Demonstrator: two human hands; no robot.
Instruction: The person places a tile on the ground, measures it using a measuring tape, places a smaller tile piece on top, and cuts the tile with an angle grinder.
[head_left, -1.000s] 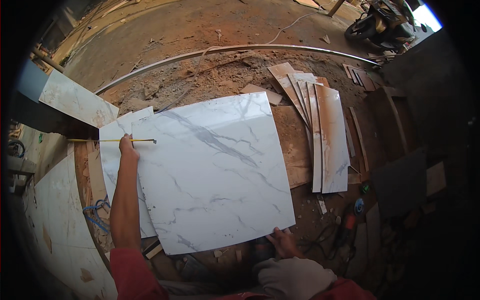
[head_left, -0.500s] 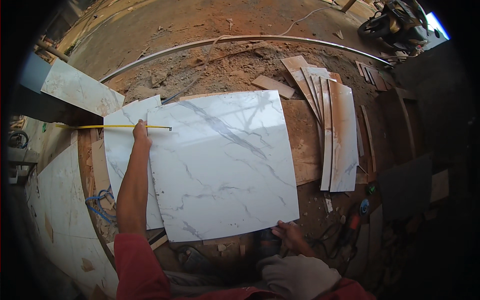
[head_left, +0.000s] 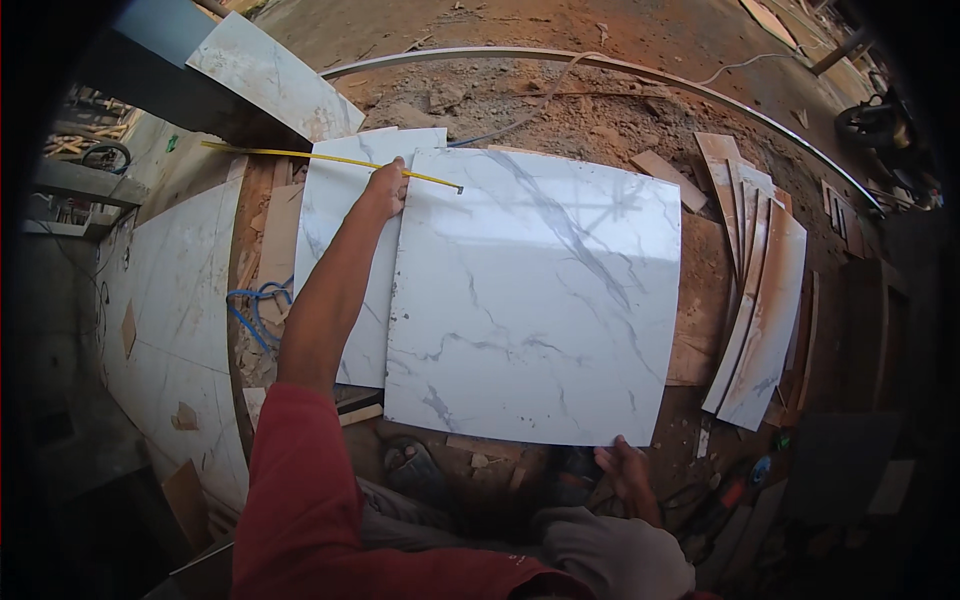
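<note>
L hand (head_left: 390, 187) pinching yellow tape (head_left: 432, 180), blue cord (head_left: 262, 293) below-L; R hand (head_left: 627, 470) touching lg tile (head_left: 530, 310), can't tell grip; tile strips (head_left: 772, 310) up-R of it, pwr tool (head_left: 735, 492) R.

We find the left arm (head_left: 328, 285) extended forward and nearly straight, the left hand (head_left: 387, 188) closed in a grip; the right hand (head_left: 628, 470) sits lower and closer in, partly curled.
</note>
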